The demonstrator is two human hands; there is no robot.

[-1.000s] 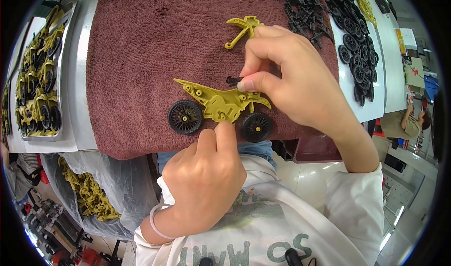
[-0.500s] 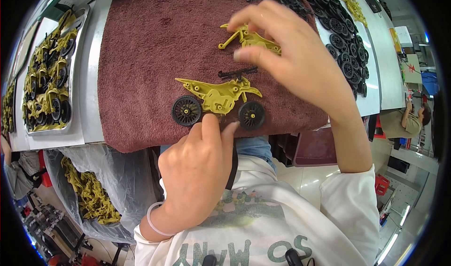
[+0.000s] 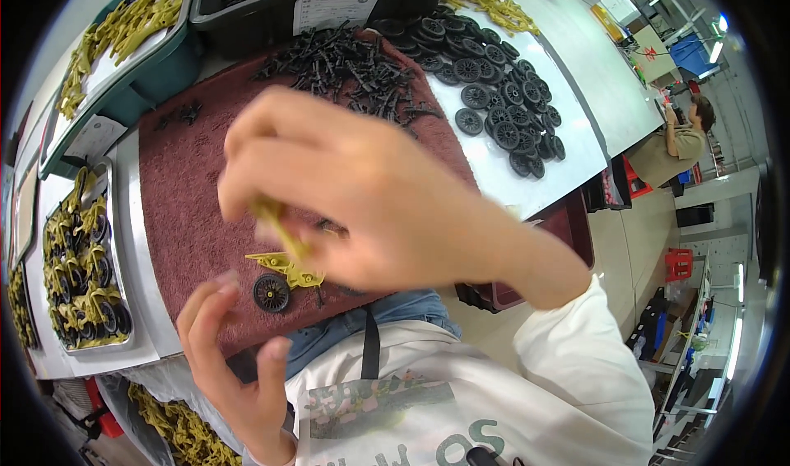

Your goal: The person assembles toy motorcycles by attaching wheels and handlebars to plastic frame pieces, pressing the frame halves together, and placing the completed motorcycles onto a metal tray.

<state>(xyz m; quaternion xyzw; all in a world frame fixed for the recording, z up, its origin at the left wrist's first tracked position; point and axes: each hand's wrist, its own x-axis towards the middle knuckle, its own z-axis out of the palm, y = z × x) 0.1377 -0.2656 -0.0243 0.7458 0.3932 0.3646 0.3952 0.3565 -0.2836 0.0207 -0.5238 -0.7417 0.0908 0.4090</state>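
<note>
Right hand (image 3: 350, 190) fingers grip yellow piece (image 3: 277, 223), likely the other half (blurred); left hand (image 3: 236, 384) empty, fingers spread. Bike half (image 3: 290, 270) on towel (image 3: 189, 244), wheel (image 3: 271, 294) in place; yellow piece not yet on.

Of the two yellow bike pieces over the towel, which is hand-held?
The blurred yellow piece in the right hand; the other piece lies on the maroon towel by a black wheel.

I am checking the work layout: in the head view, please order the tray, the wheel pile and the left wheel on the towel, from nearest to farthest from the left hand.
From the left hand:
1. Left wheel on the towel: just above, slightly right.
2. Tray: up and left.
3. Wheel pile: upper right.
</note>
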